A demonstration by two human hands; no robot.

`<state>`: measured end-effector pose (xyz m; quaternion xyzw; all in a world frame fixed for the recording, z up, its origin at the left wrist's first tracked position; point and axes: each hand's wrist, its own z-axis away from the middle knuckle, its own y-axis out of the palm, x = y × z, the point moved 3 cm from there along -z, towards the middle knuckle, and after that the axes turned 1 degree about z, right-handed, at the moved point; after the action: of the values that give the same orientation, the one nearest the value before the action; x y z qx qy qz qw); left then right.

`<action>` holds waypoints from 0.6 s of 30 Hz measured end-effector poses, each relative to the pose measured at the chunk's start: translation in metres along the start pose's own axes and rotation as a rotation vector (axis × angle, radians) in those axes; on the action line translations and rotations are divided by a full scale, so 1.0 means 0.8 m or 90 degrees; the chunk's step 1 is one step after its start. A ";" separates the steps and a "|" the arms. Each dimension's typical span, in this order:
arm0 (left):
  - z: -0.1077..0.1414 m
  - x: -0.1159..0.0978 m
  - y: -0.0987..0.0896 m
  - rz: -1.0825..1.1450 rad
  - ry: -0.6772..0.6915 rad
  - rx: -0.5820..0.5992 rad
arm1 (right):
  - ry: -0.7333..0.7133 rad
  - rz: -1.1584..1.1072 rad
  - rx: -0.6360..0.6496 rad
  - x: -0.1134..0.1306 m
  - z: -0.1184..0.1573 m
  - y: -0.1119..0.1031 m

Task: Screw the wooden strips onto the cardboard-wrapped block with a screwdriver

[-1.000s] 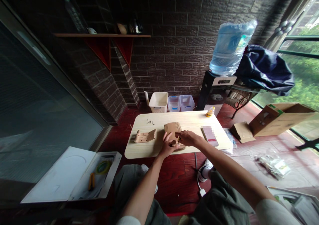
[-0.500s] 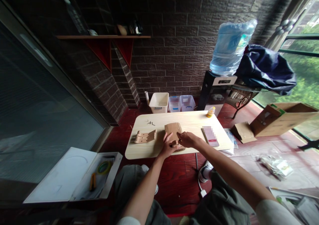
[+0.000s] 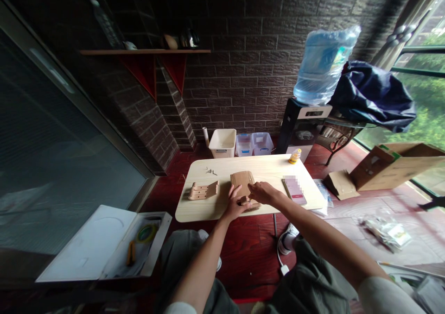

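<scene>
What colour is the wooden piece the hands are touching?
The rectangular wooden panel is light tan-brown; the head view shows it best.

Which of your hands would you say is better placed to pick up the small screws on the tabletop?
Probably the left hand: it rests on the wooden panel's left side, nearer the small screws. The right hand comes in from the panel's other side and would have to cross it.

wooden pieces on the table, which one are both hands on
The slatted wooden piece in the middle, with the left hand and right hand on it; the stacked wooden piece further left has no hand on it.
</scene>
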<state>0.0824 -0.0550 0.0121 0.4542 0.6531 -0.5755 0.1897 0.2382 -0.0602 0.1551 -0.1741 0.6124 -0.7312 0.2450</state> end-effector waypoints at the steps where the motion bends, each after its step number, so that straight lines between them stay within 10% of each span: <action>1: 0.000 0.000 0.000 0.000 -0.002 0.000 | -0.003 -0.001 -0.003 0.000 0.000 0.002; 18: 0.000 0.002 0.000 0.010 -0.007 0.002 | -0.003 -0.025 0.004 0.003 0.013 -0.020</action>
<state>0.0816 -0.0541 0.0110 0.4563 0.6479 -0.5773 0.1969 0.2400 -0.0679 0.1730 -0.1875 0.6059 -0.7373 0.2325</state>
